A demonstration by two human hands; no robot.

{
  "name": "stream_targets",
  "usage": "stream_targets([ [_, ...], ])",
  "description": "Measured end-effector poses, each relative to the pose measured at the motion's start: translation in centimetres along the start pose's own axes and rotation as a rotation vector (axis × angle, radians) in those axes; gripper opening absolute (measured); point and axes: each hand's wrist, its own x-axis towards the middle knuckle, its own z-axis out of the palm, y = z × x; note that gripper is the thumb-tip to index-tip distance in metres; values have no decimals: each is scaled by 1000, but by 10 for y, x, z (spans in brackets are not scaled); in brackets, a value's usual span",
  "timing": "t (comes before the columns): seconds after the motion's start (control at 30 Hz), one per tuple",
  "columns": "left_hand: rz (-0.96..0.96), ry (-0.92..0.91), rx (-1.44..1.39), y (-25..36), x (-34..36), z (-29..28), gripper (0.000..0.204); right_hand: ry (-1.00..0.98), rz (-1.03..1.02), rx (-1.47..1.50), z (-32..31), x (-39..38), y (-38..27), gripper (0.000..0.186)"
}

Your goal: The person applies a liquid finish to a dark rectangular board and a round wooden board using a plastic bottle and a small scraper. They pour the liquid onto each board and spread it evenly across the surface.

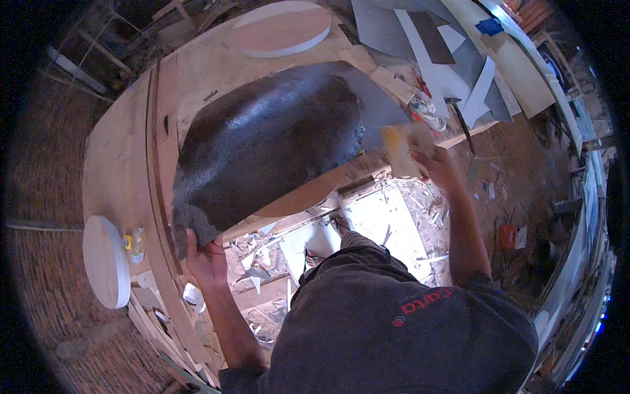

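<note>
A dark brown-grey flexible sheet (262,138) lies across the wooden workbench, with a wet-looking shine over much of its surface. Its near left corner is pinched in my left hand (208,261), fingers closed at the edge. From under the sheet's near side shows the curved rim of a tan board (305,196). My right hand (434,169) grips a thin, flat tan piece (405,146) with a yellow smear along one side. It is held up just beyond the sheet's right end; its exact kind is unclear.
Round white-edged boards rest at the bench's back (282,29) and left side (105,262). A clear bottle (137,245) stands beside the left one. Cut sheets and white strips (479,92) lie at the back right, near a long dark tool (462,125). Scraps litter the floor.
</note>
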Motion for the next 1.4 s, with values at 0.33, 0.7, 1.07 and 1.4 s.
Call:
stream_targets([
  [0.33, 27, -149, 67, -6, -29, 25, 45, 79, -222, -674, 82, 48, -36, 33],
  [0.7, 26, -243, -81, -7, -38, 33, 45, 7, -223, -770, 88, 38, -48, 30],
  [1.07, 66, -201, -112, -10, -41, 45, 47, -110, -292, -725, 71, 29, -27, 32],
  [1.4, 63, -310, -85, -3, -39, 53, 46, -394, -411, -836, 62, 24, -5, 33],
])
